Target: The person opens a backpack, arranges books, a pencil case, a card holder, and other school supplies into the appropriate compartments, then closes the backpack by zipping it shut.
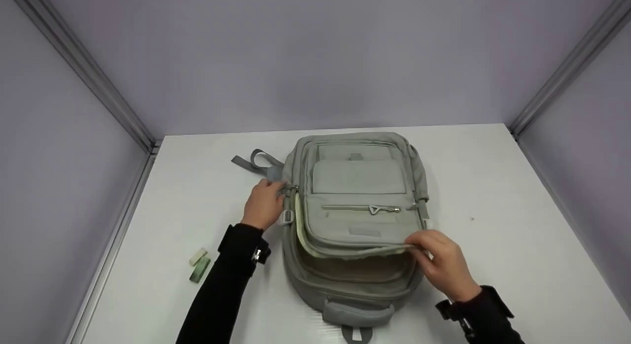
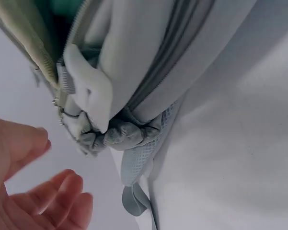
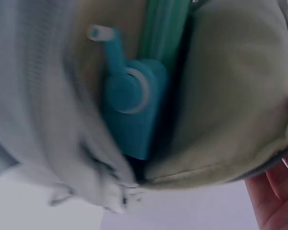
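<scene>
A grey-green backpack (image 1: 360, 176) lies on the table with its main compartment unzipped and its handle end toward me. My right hand (image 1: 441, 260) pinches the edge of the front flap (image 1: 362, 243) and holds it up. Beside the zip on the bag's left side is my left hand (image 1: 263, 203); in the left wrist view its thumb and fingers (image 2: 62, 191) are spread apart, holding nothing. Within the opening, the right wrist view shows a blue crank-handled device (image 3: 132, 110), like a pencil sharpener, and a green ribbed item (image 3: 165, 33) beside it.
Two small blocks, one cream (image 1: 197, 256) and one green (image 1: 200, 269), lie on the white table (image 1: 508, 196) near my left forearm. A grey strap (image 1: 256, 161) trails from the bag's far left. Panels enclose the table at the back and sides.
</scene>
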`<action>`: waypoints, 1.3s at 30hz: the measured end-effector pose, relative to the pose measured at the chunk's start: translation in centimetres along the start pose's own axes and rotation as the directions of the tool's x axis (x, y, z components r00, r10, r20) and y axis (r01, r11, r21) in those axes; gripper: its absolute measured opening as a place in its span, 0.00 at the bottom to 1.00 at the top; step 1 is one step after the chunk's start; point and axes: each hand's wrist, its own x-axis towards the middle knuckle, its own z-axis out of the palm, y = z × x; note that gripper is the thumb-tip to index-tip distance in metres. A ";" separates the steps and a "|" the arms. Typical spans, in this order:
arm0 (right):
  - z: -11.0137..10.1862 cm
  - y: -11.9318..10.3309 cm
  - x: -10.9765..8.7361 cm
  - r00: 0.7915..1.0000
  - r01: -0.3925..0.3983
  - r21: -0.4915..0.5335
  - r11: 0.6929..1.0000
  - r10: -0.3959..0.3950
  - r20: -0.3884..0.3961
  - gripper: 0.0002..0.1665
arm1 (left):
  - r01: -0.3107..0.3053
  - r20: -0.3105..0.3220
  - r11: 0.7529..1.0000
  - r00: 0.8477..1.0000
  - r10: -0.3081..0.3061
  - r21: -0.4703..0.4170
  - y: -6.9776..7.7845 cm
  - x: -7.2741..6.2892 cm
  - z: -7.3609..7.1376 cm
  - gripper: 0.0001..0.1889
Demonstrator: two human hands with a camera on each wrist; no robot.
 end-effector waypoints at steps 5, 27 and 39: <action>1.7 -0.4 -3.2 0.995 -0.059 -0.019 0.998 0.060 0.076 0.22 | -0.055 -0.002 0.997 0.998 0.056 0.052 0.2 1.2 1.0 0.13; 5.6 -2.6 -6.5 0.942 -0.149 -0.269 0.952 0.219 0.255 0.39 | -0.239 -0.033 0.918 0.964 0.262 0.315 0.9 -1.6 0.0 0.03; 5.9 -2.9 -5.9 0.940 -0.178 -0.269 0.947 0.244 0.239 0.38 | -0.251 0.208 0.965 0.950 0.232 0.072 3.6 -11.7 -0.5 0.08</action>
